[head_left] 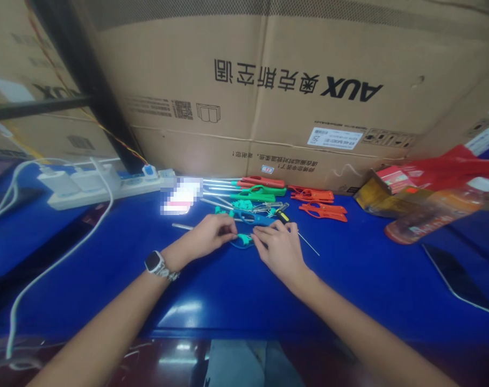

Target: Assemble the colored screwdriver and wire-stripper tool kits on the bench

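My left hand (214,235) has its fingertips pinched together at a small teal plastic part (243,239). A curved blue plastic edge (241,246), like a lighter handle shell, shows beneath that part. My right hand (280,244) closes its fingers at the right end of this piece, and its grip is partly hidden. Just behind the hands lies another blue handle shell (255,217) beside loose teal pieces (243,205). A screwdriver (282,216) with a yellow and black handle lies by my right fingers, its thin shaft pointing right. To the left of my left hand is a metal tube (182,227).
Long lighters with red (264,183) and green handles (260,192) lie at the back. Orange handle shells (324,210) sit right of them. A drink bottle (438,212), phone (460,279), power strip (99,191) and lit screen (183,196) surround the blue table (212,290). A carton (268,118) stands behind.
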The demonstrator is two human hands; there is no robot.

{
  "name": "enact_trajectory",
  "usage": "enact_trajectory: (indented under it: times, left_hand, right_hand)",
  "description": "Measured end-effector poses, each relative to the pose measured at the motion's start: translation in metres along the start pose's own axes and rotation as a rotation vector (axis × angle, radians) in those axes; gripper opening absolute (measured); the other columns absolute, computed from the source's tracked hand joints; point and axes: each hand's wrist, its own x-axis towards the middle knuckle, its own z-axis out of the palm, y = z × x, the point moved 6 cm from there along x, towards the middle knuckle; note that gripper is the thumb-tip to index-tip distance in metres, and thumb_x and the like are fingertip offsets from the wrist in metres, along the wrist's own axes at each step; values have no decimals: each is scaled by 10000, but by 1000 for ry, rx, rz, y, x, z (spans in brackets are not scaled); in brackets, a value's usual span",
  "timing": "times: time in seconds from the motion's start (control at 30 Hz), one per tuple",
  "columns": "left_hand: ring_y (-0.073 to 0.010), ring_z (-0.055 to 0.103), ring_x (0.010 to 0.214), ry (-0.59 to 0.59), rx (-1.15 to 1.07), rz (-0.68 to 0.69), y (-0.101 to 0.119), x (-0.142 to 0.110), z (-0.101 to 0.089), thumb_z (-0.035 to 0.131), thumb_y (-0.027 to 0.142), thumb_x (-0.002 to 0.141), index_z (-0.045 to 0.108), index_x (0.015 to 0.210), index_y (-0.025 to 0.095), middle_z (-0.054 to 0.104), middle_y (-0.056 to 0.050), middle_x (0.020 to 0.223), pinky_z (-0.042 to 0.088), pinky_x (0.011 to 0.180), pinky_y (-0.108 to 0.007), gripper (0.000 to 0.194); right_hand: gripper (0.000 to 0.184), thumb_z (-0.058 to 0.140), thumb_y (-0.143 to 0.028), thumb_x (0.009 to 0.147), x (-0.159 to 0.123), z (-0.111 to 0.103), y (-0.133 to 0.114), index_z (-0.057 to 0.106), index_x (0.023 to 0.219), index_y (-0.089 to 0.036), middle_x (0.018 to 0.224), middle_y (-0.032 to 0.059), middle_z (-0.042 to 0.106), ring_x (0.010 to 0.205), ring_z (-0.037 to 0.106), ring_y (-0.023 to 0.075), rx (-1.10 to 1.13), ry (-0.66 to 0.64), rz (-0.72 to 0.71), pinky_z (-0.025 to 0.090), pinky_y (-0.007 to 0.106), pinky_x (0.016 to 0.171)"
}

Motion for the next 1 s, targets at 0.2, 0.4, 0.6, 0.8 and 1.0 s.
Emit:
enact_trajectory:
  times: [0.2, 0.4, 0.6, 0.8, 1.0]
  left_hand:
    - [-152, 619, 765, -52, 317, 152, 15, -7, -1, 466, 167, 962, 684, 838, 172, 628, -59, 910, 491, 726, -288, 251]
    - [-199, 636, 889, -83, 484, 146, 24, -19, -1, 479, 159, 929, 725, 905, 169, 654, -83, 961, 526, 818, -328, 248]
    - [-246, 617, 1024, -71, 468, 113, 24, -27, -2, 543, 245, 890, 740, 1051, 162, 661, -93, 1110, 537, 913, -392, 268]
    - [-264, 612, 1060, -21, 434, 117, 23, -31, -4, 537, 329, 918, 704, 1135, 158, 662, -107, 1139, 527, 944, -423, 322]
    - [-283, 640, 1025, 67, 454, 95, 32, -19, -12, 560, 357, 892, 644, 1170, 164, 672, -113, 1114, 527, 897, -419, 349]
  right_hand:
    - [241, 539, -311, 997, 0, -1, 0, 769, 997, -240, 1062, 42, 777, 912, 582, 217, 6, 2, 5, 246, 414, 793]
    - [239, 541, -307, 997, 1, -1, 0, 770, 996, -240, 1070, 34, 775, 914, 580, 219, -7, 4, 5, 246, 418, 798]
    - [232, 547, -300, 995, 0, -1, -2, 769, 988, -235, 1061, 23, 778, 902, 583, 206, -19, 10, 4, 245, 418, 800]
    - [247, 535, -303, 997, 0, -2, -1, 772, 972, -238, 1050, 26, 779, 911, 579, 212, -12, -7, 22, 244, 417, 797]
    - [248, 541, -317, 988, -1, -4, 1, 784, 976, -269, 1018, 41, 758, 947, 567, 217, 21, 23, 39, 263, 410, 783]
